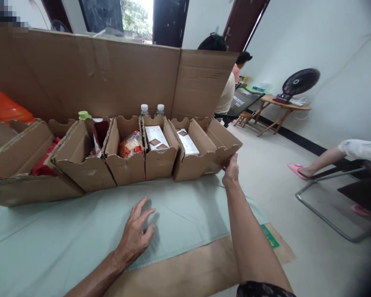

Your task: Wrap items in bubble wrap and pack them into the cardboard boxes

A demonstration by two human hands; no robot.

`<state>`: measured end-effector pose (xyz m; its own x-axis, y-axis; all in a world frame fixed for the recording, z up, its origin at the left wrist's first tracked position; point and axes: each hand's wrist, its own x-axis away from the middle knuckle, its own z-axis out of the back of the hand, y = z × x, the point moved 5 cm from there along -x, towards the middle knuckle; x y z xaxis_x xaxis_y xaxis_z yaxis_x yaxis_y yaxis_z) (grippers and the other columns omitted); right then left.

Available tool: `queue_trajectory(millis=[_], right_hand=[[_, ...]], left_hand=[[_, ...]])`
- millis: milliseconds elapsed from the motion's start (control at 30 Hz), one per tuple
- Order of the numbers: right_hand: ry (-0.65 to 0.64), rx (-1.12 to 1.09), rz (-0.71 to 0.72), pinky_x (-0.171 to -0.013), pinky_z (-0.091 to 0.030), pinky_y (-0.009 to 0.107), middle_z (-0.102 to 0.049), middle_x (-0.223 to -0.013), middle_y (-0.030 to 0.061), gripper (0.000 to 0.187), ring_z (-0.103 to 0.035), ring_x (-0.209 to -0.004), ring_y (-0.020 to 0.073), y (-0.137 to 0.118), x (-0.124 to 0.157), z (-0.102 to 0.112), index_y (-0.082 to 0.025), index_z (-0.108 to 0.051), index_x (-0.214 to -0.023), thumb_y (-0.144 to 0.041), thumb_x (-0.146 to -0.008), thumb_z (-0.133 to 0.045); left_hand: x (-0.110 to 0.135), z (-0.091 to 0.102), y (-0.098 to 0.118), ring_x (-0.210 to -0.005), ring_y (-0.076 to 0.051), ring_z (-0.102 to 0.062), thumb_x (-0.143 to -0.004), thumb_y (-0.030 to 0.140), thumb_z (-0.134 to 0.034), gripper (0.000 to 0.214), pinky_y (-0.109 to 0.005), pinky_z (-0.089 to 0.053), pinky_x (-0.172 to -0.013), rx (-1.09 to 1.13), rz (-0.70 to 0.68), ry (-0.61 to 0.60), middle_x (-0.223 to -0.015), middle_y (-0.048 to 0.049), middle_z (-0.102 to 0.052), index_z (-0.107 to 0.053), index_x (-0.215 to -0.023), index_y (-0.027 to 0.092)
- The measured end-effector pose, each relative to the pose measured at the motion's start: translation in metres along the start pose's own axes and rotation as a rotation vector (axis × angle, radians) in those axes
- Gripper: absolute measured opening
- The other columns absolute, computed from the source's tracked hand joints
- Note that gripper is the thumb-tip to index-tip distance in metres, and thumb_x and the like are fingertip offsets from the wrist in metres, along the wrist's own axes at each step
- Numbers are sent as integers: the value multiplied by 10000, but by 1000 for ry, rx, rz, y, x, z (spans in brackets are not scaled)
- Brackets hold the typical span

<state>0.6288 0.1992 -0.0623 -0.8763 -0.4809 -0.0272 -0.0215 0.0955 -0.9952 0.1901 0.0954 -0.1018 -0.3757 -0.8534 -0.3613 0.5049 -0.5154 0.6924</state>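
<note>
A row of open cardboard boxes stands on a pale green cloth [80, 231]. My right hand [231, 170] reaches out to the rightmost cardboard box [224, 144] and grips its front corner, fingers closed round the edge. My left hand [136, 233] rests on the cloth in front of the row, fingers spread and holding nothing. Two boxes hold white cartons with brown diamonds [156, 138]. One holds a red snack bag [130, 144]. Two water bottles [152, 110] stand behind them.
A tall cardboard sheet [111, 74] stands behind the boxes. An orange bottle [4, 108] is at the far left. A person [231, 82] sits beyond the sheet. A fan [299, 81] sits on a small wooden table [284, 108]. Another person's leg in a pink slipper [297, 170] is at the right.
</note>
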Motion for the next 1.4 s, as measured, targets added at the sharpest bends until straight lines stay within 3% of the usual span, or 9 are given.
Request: queue_trajectory(millis=[267,433,500,567,700,833,967,1167,1400], right_hand=[[37,54,102,-797,-495,365,-742,-1006,72,629,-693,-986,247,-18,28,14,-192,-679,-957,-781,-808,-516],[142,31,338,-845,-491,362,-718,-973,44,418,-688,-934,208,-67,97,33,-194,-665,-998,-567,-851,-548],[-28,32,460,-791,-518,347,-725,-921,27,339,-679,-803,178,-93,138,18,-199,-680,-1038,-479,-861,-610],[-364,106,560,-713,-537,328,-729,-888,15,321,-656,-701,159,-117,182,-17,-211,-683,-1136,-426,-904,-627],[-855,557,648,-711,-522,302,-744,-865,-2,542,-655,-681,165,-131,242,-94,-239,-529,-1486,-289,-947,-567],[-815,1054,692,-766,-483,337,-782,-892,66,449,-713,-833,266,-121,242,-140,-218,-636,-1387,-216,-953,-521],[-731,1104,697,-746,-464,333,-788,-898,107,307,-723,-854,293,-119,240,-147,-198,-725,-1161,-222,-967,-489],[-701,890,780,-694,-467,279,-780,-866,39,220,-710,-742,208,-134,280,-82,-225,-703,-1035,-240,-956,-498],[-762,690,891,-698,-542,241,-780,-879,-4,190,-733,-749,163,-143,322,74,-248,-699,-1023,-174,-910,-567]], left_hand=[[-2,-6,-1,-1344,-340,-577,-821,111,-570,386,-556,-545,-1055,-35,-34,45,-1507,-182,-550,-720,-1164,202],[-3,-5,0,-1343,-360,-569,-806,101,-569,385,-578,-524,-1070,-19,-24,29,-1494,-212,-559,-720,-1153,171],[-4,-5,-1,-1346,-366,-564,-799,103,-579,380,-586,-516,-1075,-3,-10,19,-1495,-208,-561,-724,-1143,173],[-4,-6,-3,-1359,-371,-553,-792,103,-585,387,-599,-502,-1086,14,4,18,-1499,-200,-560,-724,-1145,179],[-3,-8,-7,-1369,-376,-543,-793,110,-583,419,-623,-491,-1090,70,-2,40,-1498,-201,-561,-717,-1182,183],[-3,-11,-11,-1381,-367,-540,-763,101,-590,442,-621,-483,-1106,135,34,47,-1513,-191,-555,-723,-1174,194],[-6,-9,-15,-1353,-349,-570,-721,96,-608,449,-601,-492,-1107,258,97,90,-1475,-162,-597,-732,-1138,207],[-17,17,-18,-1226,-293,-647,-837,167,-583,583,-454,-603,-927,409,233,283,-1453,-174,-594,-541,-1417,203],[4,70,3,-1399,-310,-535,-857,226,-645,637,-506,-473,-1134,476,252,437,-1510,-156,-542,-483,-1473,226]])
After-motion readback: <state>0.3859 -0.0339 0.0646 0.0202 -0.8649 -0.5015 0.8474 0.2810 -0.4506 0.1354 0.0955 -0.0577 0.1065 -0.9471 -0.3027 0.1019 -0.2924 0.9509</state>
